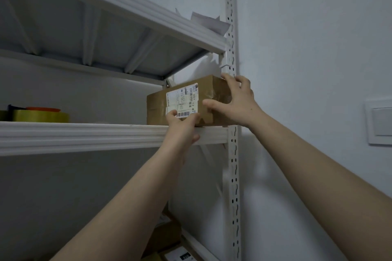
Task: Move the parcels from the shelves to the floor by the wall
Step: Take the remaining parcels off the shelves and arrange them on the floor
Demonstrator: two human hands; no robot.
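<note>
A brown cardboard parcel with a white shipping label stands at the right end of a white metal shelf, above my head. My left hand reaches up from below, and its fingers touch the lower front of the parcel at the barcode. My right hand grips the parcel's right end, thumb across the front face and fingers over the top right corner. More brown parcels lie on a lower shelf, partly hidden by my left forearm.
A perforated white upright post stands just right of the parcel. Yellow tape rolls sit at the shelf's left. White packets lie on the upper shelf. The wall to the right carries a white switch plate.
</note>
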